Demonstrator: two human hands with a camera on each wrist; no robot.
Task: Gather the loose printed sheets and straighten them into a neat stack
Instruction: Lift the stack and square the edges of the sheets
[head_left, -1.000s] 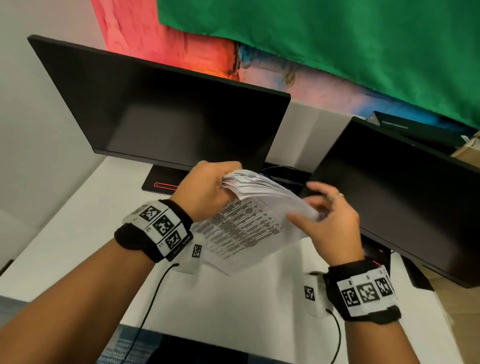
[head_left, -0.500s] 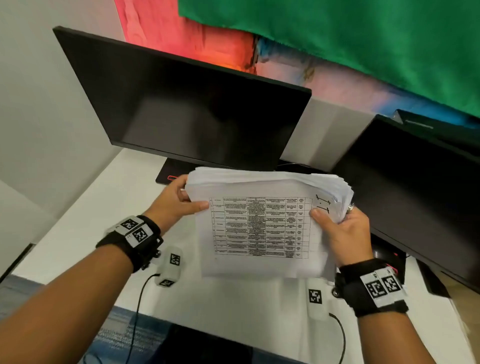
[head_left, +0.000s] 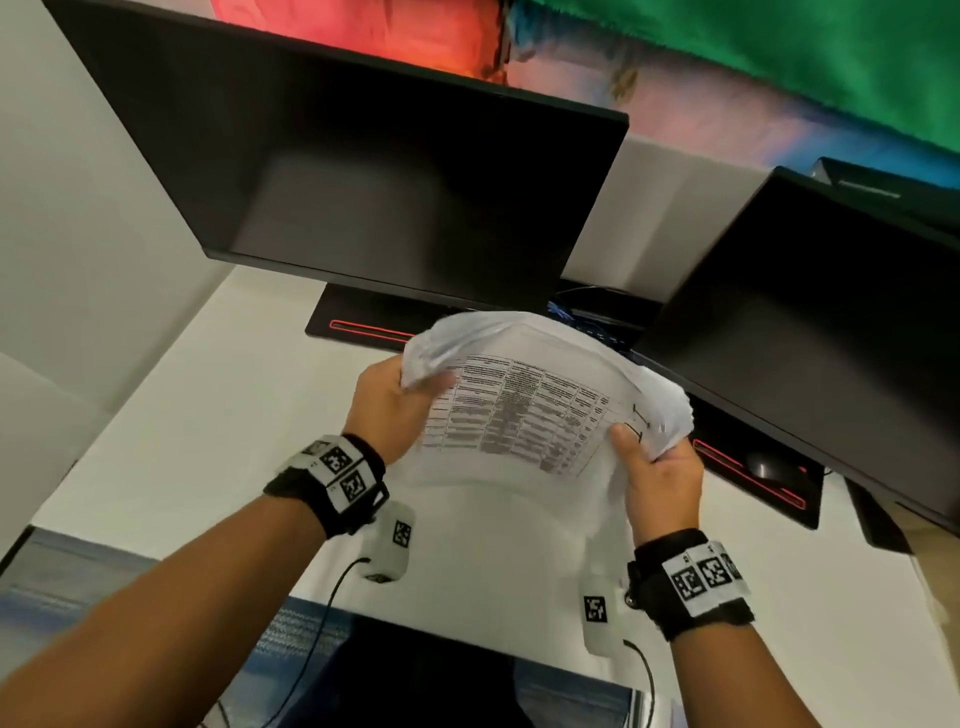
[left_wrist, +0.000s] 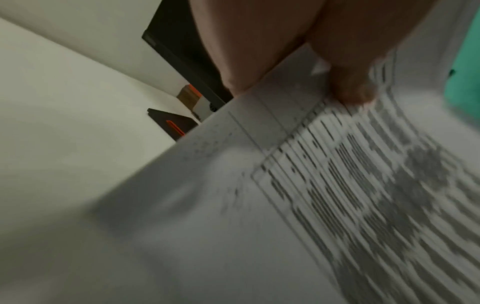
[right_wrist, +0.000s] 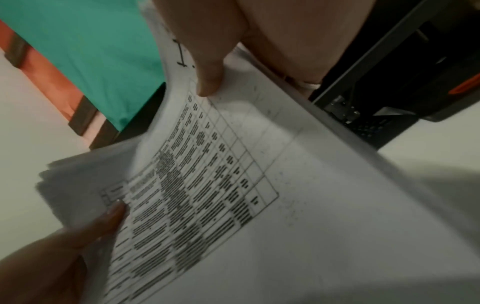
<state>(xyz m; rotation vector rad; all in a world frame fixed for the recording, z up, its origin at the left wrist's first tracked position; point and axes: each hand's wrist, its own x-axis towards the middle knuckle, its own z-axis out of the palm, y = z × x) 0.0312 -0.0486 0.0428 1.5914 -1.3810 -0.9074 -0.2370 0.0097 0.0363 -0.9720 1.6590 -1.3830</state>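
Both hands grip the sheets above the counter, in front of two dark monitors. The left hand clamps the 9 o'clock edge, thumb on the printed face, fingers curled behind. The right hand pinches the 3 o'clock edge the same way. The bundle bows upward between them and its far edges fan unevenly. The risk, as I judge it: squeezing the sides inward could crease the paper, and a slackened pinch could let inner sheets slide out toward 6 o'clock before the edges are tapped square.
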